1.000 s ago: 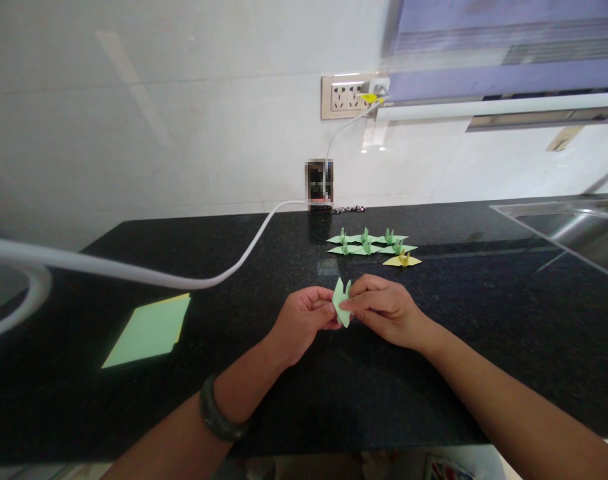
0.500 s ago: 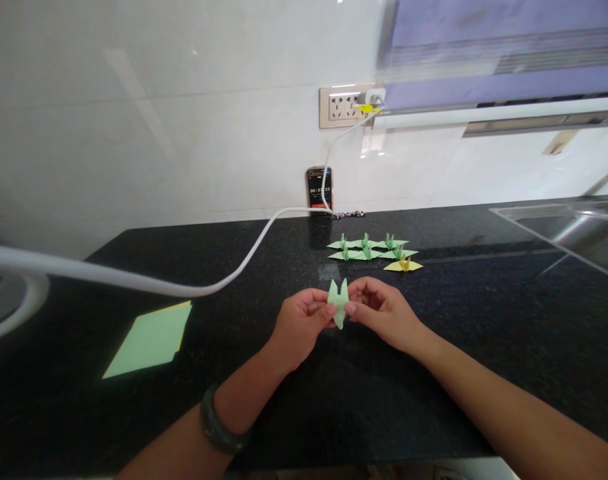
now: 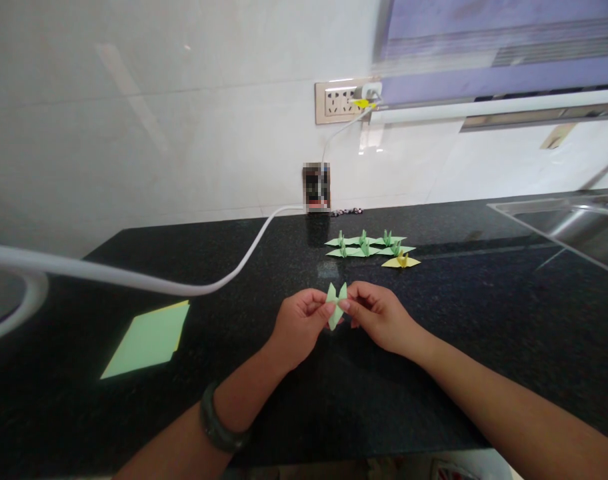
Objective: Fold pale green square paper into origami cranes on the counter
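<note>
A small light-green folded paper piece [image 3: 335, 305] with two upward points is held between both hands above the black countertop [image 3: 434, 347]. My left hand [image 3: 299, 323] pinches its left side with thumb and fingers closed. My right hand [image 3: 377, 317] pinches its right side the same way. Beyond the hands, several finished green paper cranes [image 3: 364, 244] and one yellow crane [image 3: 401, 261] lie in rows on the counter.
A stack of square paper sheets [image 3: 147, 339], green on top, lies at the left. A white cable [image 3: 184, 287] runs across the counter to a phone [image 3: 317, 188] leaning on the wall under a socket [image 3: 341, 101]. A steel sink [image 3: 574, 223] sits at the far right.
The two points of the green paper piece have spread apart as both hands turned and pulled it slightly. The hands stay in about the same place.
</note>
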A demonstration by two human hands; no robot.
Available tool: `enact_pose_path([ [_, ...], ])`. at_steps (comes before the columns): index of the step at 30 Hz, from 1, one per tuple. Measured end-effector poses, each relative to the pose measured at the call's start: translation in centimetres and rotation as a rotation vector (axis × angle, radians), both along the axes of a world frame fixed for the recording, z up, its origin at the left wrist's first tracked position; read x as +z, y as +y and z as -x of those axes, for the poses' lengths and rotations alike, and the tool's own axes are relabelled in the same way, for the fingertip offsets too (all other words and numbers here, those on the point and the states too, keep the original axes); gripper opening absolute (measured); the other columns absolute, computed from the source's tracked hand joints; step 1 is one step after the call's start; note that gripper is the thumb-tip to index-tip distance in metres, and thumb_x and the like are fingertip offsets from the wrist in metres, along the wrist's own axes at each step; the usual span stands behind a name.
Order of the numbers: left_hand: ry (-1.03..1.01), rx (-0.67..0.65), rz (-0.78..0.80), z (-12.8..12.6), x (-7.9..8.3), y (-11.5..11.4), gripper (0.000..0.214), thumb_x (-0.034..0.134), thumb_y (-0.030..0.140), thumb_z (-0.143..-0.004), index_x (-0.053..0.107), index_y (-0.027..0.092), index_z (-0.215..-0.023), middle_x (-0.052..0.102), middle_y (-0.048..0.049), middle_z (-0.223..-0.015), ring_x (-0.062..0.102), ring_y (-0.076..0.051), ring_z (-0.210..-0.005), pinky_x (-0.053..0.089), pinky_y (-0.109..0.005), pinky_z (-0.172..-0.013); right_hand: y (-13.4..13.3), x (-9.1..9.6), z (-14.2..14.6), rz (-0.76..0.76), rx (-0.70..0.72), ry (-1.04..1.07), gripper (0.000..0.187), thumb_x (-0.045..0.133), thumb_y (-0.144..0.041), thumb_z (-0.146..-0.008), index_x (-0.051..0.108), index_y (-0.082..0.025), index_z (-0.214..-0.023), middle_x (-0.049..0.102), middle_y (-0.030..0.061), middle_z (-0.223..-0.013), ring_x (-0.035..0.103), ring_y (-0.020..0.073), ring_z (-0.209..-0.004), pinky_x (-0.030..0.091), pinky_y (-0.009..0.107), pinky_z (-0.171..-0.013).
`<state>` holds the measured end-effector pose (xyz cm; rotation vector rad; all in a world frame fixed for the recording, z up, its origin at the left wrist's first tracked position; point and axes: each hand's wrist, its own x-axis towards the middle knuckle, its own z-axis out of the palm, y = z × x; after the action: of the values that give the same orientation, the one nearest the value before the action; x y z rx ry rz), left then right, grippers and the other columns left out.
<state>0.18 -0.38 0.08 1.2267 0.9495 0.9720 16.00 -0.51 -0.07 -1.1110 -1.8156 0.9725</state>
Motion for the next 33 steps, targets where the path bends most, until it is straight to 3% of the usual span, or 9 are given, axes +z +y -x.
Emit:
enact_pose_path([
  [6,-0.038,-0.043,0.102,-0.14,0.38,-0.21,0.03,0.058,0.037,-0.068,0.058,0.016,-0.09,0.062,-0.001,-0.066,0.058,-0.011,-0.053,0.046,-0.023,-0.051,0.19,0.29,-0.34,0.082,0.134,0.049,0.022,0.048,-0.031,-0.08,0.054,-0.014,-0.068,0.051,0.0,-0.062,0.047,0.0074,-0.052,0.039,0.02,-0.048],
  [14,-0.012,-0.062,0.102,0.01,0.22,-0.11,0.031,0.054,0.04,-0.072,0.062,0.012,-0.083,0.064,-0.0049,-0.069,0.059,-0.013,-0.056,0.045,-0.022,-0.051,0.42,0.28,-0.2,0.226,0.108,0.269,0.016,0.052,-0.03,-0.077,0.052,-0.014,-0.077,0.055,0.0002,-0.066,0.048,0.0059,-0.049,0.04,0.019,-0.047],
  [20,-0.056,-0.136,0.155,-0.07,0.21,-0.28,0.029,0.053,0.039,-0.073,0.062,0.012,-0.078,0.064,-0.0054,-0.067,0.059,-0.013,-0.06,0.045,-0.022,-0.055,0.51,-0.04,-0.32,0.282,0.16,0.308,0.016,0.055,-0.029,-0.074,0.052,-0.014,-0.078,0.057,-0.0003,-0.061,0.054,0.0078,-0.052,0.043,0.02,-0.047],
  [33,-0.133,-0.115,0.306,0.25,-0.03,0.07,0.026,0.064,0.036,-0.063,0.06,0.012,-0.071,0.061,-0.0029,-0.065,0.055,-0.009,-0.051,0.042,-0.022,-0.051,0.41,-0.14,-0.72,0.176,0.215,0.278,0.01,0.056,-0.022,-0.074,0.05,-0.015,-0.078,0.052,-0.0027,-0.061,0.048,0.0058,-0.05,0.04,0.019,-0.048],
])
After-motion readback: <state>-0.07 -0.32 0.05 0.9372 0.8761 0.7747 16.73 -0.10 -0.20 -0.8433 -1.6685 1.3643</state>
